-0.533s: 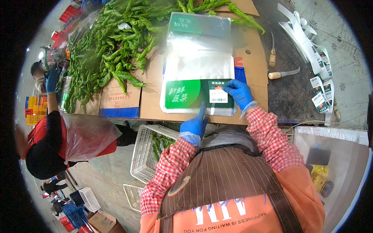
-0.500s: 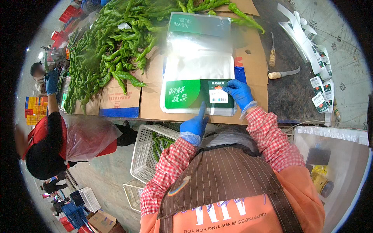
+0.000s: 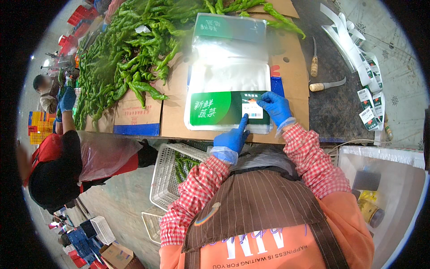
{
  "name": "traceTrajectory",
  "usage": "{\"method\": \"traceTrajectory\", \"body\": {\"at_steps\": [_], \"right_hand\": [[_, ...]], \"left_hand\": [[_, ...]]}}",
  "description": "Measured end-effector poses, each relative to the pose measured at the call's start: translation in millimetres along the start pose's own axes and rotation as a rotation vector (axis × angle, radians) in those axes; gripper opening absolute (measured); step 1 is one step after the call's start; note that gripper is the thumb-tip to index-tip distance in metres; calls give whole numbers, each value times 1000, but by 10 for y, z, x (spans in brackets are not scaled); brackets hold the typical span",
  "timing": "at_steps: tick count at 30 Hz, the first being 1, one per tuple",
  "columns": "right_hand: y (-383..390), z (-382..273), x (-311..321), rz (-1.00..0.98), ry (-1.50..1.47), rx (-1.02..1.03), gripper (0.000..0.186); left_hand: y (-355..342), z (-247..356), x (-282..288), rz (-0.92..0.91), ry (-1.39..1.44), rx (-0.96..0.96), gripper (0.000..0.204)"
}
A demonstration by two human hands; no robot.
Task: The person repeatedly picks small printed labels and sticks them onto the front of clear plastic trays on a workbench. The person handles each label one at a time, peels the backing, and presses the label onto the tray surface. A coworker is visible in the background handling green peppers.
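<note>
A dark green label with a white barcode panel (image 3: 252, 106) lies on the green printed end of a clear plastic bag (image 3: 210, 109), the top one of what looks like a stack. My left hand (image 3: 230, 140) touches the label's lower left part with its stretched index finger; its other fingers are curled and hold nothing. At the label's upper right edge, the fingers of my right hand (image 3: 276, 107) are drawn together on it. Both hands wear blue gloves. Another bag end with a green panel (image 3: 228, 29) shows farther up.
Green peppers (image 3: 134, 58) are heaped at the left on cardboard (image 3: 174, 117). Two curved knives with wooden handles (image 3: 314, 66) and a strip of labels (image 3: 369, 107) lie at the right. A white crate (image 3: 163, 179) stands below the table edge. A co-worker's gloved hand (image 3: 67, 97) is at far left.
My left index finger has moved right, from the bag's green panel onto the label. My right hand stays nearly in place. At far left the co-worker's arm has shifted.
</note>
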State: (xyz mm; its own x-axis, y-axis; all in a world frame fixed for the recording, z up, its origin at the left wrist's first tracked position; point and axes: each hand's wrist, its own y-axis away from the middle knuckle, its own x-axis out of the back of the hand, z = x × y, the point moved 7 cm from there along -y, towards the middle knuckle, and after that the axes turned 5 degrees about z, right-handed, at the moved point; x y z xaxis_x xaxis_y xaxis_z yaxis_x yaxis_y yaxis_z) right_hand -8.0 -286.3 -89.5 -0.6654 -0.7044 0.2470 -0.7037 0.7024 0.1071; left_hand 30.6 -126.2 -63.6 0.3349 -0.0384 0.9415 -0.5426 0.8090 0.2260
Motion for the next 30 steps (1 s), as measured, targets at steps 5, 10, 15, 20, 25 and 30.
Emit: {"method": "traceTrajectory", "body": {"at_steps": [5,10,15,20,25,30], "right_hand": [[0,-130,6,24,285,74,19],[-56,-378,-58,-155,779,117,24],[-185,-581,-208,-335,1174,153,32],[-388,-581,-45,-300,1260,8,70],[-303,-424,247,-235,922,-4,54],[53,-143,648,56,541,-75,41]], "left_hand": [[-16,-17,-13,40,-20,-36,47],[-26,-37,-72,-20,-36,-27,49],[-34,-43,-89,-23,-41,-39,49],[-25,-46,-83,12,-18,-48,48],[-11,-54,-61,14,54,-29,49],[62,-179,-97,-30,155,115,56]]}}
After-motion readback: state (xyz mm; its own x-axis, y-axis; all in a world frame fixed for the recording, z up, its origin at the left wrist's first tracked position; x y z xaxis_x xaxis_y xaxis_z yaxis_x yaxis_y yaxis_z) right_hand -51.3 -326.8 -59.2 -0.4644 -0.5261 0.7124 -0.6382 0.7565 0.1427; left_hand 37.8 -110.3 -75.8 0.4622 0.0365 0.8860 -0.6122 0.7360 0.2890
